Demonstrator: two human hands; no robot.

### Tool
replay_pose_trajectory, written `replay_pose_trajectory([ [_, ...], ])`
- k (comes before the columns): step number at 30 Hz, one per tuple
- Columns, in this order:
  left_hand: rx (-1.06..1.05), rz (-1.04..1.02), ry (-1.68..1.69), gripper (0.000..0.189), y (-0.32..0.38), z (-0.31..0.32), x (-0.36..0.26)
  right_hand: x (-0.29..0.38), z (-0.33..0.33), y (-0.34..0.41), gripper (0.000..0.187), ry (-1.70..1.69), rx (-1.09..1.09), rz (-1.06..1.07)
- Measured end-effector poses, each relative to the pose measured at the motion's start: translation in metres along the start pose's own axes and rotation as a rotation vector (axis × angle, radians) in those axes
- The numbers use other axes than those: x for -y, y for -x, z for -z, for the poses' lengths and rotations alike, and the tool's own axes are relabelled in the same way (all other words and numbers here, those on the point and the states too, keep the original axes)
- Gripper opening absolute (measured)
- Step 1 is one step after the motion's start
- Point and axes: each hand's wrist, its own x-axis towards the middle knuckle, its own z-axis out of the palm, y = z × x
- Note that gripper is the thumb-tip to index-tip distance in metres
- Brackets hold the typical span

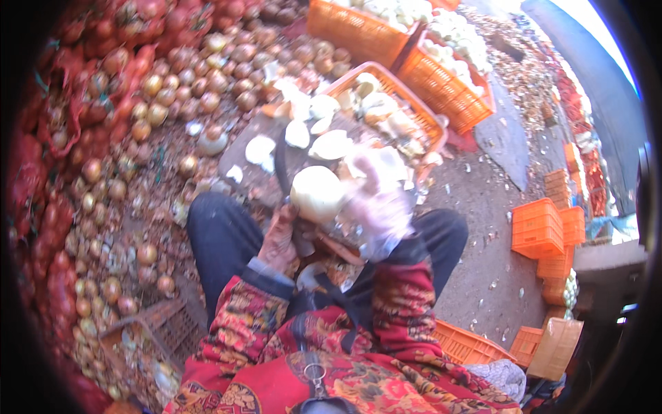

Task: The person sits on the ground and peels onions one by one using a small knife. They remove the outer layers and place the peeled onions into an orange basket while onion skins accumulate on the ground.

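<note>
Between my hands is a large peeled white onion (316, 194). My right hand (380, 199), in a pale glove and blurred by motion, grips it from the right side. My bare left hand (279, 235) is closed around the handle of what looks like a knife (281, 163), whose dark blade points away from me, just left of the onion. Most of the handle is hidden by my fingers. Beyond the blade, thick white onion pieces (331, 145) lie on a dark flat board (243, 155).
An orange crate (437, 132) with onion layers and scraps stands past the board. Behind it are orange crates (439, 77) of peeled onions. Unpeeled onions (209, 101) and red mesh sacks (31, 176) spread leftward. Stacked orange crates (538, 227) stand right; a dark crate (176, 328) sits lower left.
</note>
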Motion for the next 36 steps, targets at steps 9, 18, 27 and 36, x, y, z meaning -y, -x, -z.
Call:
replay_pose_trajectory([
  [9,-0.281,0.059,-0.606,0.043,-0.010,-0.027,-0.022,-0.074,-0.020,0.011,0.062,-1.620,0.220,-0.374],
  [18,-0.448,0.075,-0.624,0.023,-0.012,-0.027,-0.016,-0.022,0.173,-0.202,0.052,-1.139,-0.604,-0.063],
  [27,-0.479,0.141,-0.674,0.017,-0.008,-0.037,-0.018,-0.034,0.069,-0.080,0.026,-0.736,0.152,-0.234],
  [36,-0.368,-0.626,-1.427,0.040,0.010,-0.038,0.002,-0.055,0.000,0.013,0.035,-0.936,0.138,-0.628],
])
